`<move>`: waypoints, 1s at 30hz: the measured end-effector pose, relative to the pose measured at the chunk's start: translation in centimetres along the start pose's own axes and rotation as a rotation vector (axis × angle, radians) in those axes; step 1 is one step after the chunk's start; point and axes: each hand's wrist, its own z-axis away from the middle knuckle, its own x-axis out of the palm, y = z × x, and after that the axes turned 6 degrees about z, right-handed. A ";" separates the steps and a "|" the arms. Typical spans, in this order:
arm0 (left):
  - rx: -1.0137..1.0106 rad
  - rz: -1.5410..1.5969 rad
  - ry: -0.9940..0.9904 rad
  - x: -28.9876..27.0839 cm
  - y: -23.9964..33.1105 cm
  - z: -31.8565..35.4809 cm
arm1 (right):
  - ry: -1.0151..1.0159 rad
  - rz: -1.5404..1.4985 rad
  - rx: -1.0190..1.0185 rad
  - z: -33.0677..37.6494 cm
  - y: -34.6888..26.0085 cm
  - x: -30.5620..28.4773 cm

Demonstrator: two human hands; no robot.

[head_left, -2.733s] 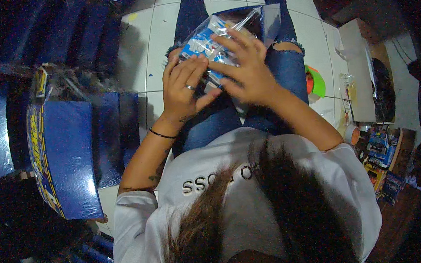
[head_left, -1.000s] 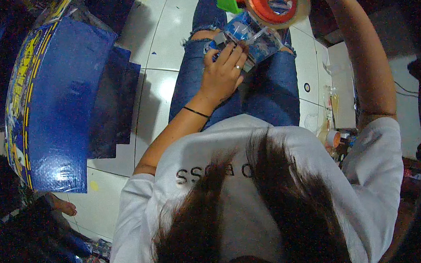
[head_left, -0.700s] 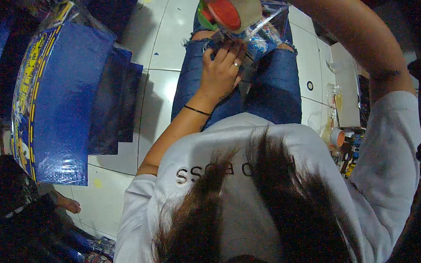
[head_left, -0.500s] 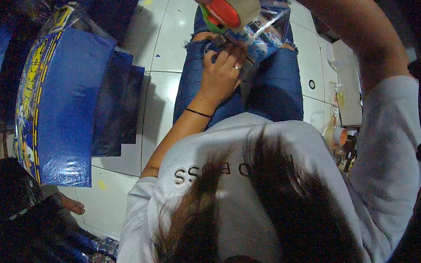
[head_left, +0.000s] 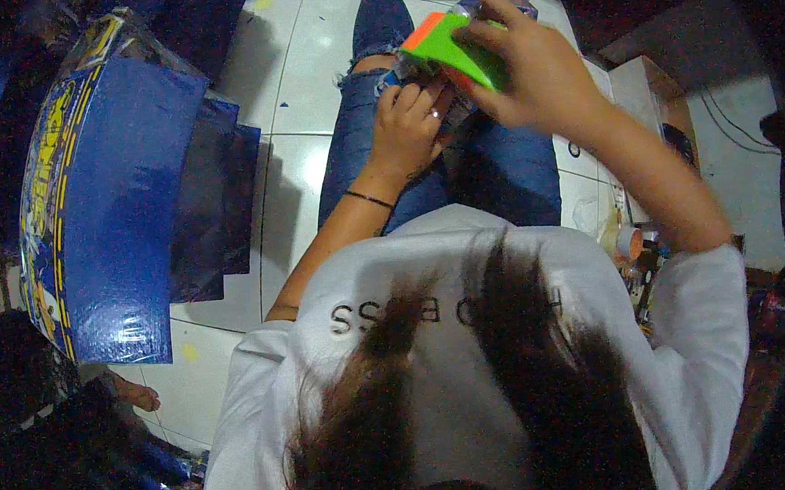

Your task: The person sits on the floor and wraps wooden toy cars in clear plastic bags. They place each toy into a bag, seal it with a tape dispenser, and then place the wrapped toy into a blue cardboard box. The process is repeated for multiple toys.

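My right hand (head_left: 539, 66) grips a bright green and orange tape dispenser (head_left: 465, 44), tilted over my lap. Just beside it, my left hand (head_left: 411, 125) has its fingers curled over a glossy plastic-wrapped package (head_left: 387, 82) lying across my thighs. Both hands and the dispenser hide most of the package, with only a small blue bit of it showing. A ring and a thin black wristband are on the left hand and wrist. My jeans-covered legs (head_left: 506, 178) stretch forward beneath both hands.
At left stands a stack of plastic-covered blue sheets (head_left: 125, 200) with yellow print. White tiles (head_left: 296, 97) make up the floor. Right of me are a roll with an orange core (head_left: 629, 242) and a pale cabinet (head_left: 637, 100). Another person's bare foot (head_left: 137, 392) shows at lower left.
The tape dispenser has come down and toward me and turned, so its green and orange body shows instead of the tape roll. My right arm has bent inward; my left hand has barely moved.
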 end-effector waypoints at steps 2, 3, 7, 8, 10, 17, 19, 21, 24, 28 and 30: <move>0.016 0.014 -0.025 -0.1 0.0 -0.1 | 0.108 -0.131 0.018 3.2 0.4 1.9; 0.015 0.033 -0.016 -0.2 0.1 -0.1 | 0.156 -0.196 0.032 4.6 0.7 2.8; -0.029 0.031 0.046 -0.3 0.5 -0.1 | 0.188 -0.213 0.071 10.5 2.0 5.3; -0.030 0.014 0.031 -0.4 0.6 -0.1 | 0.188 -0.200 0.073 11.9 2.3 5.7; -0.035 0.032 0.039 -0.4 0.7 -0.2 | 0.169 -0.184 0.085 14.7 2.7 6.3; -0.022 0.035 0.008 -0.6 0.5 -0.5 | 0.111 -0.238 0.127 20.3 3.3 8.8; -0.035 0.042 0.023 -0.5 0.5 -0.4 | 0.095 -0.218 0.142 20.1 2.9 9.4; -0.035 0.040 0.034 -0.3 0.5 -0.2 | 0.083 -0.183 0.155 19.0 2.1 9.7; -0.013 -0.009 -0.001 0.0 0.9 -0.1 | 0.031 -0.168 0.174 15.9 0.8 9.7; -0.010 -0.098 0.057 -0.8 1.0 -1.2 | -0.377 -0.119 0.391 10.9 0.9 9.4; -0.124 -0.065 0.083 -1.7 0.5 -2.3 | -0.299 -0.217 0.386 9.9 2.3 9.5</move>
